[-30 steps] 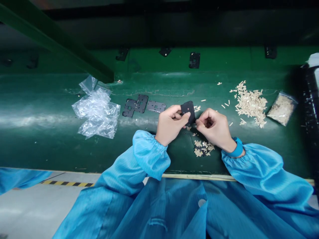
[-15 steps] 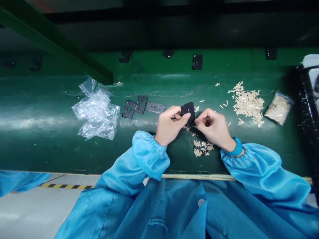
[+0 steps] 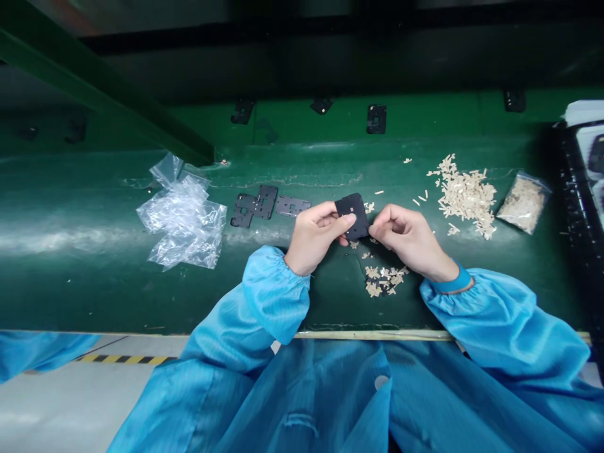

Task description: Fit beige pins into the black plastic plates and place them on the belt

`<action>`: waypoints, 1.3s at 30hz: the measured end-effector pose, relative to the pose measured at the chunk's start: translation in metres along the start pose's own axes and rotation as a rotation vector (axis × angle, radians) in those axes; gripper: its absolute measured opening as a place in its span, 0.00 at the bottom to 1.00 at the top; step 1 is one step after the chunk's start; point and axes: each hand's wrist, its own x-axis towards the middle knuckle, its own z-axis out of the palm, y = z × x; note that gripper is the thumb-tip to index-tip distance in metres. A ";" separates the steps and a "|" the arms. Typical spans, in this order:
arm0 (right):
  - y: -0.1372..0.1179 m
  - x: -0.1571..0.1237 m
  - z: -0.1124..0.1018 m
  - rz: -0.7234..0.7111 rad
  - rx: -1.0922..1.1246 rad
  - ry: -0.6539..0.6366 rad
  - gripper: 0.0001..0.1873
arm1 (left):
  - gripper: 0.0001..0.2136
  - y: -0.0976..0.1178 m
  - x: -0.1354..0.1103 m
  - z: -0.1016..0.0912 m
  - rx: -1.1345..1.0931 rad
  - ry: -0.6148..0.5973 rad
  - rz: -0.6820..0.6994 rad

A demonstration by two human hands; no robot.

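Observation:
My left hand (image 3: 315, 237) is closed on a small black square plate (image 3: 353, 214), thumb pressed on its face, held just above the green belt (image 3: 94, 251). My right hand (image 3: 409, 239) is curled beside the plate's right edge, its fingertips pinched together at that edge; what they pinch is too small to make out. Directly below my hands lies a small heap of beige bits (image 3: 383, 280). Both arms are in blue sleeves.
Flat black plates (image 3: 268, 204) lie left of my hands, crumpled clear plastic bags (image 3: 185, 217) further left. A larger pile of beige bits (image 3: 465, 195) and a clear bag of them (image 3: 523, 202) sit at right. A dark tray (image 3: 582, 182) stands at the right edge.
The left hand has turned the black plate slightly, showing more of its face. The right hand's fingers stay pinched at its edge. The view shifted slightly.

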 end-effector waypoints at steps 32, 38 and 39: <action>0.000 -0.004 -0.005 0.129 0.371 -0.242 0.17 | 0.13 0.003 -0.005 0.004 -0.229 -0.038 -0.072; 0.000 -0.005 0.000 0.045 0.367 -0.137 0.16 | 0.13 0.002 -0.004 0.006 -0.229 -0.017 -0.074; 0.001 -0.006 0.001 0.021 0.336 -0.137 0.16 | 0.13 0.001 -0.004 0.007 -0.225 -0.021 -0.067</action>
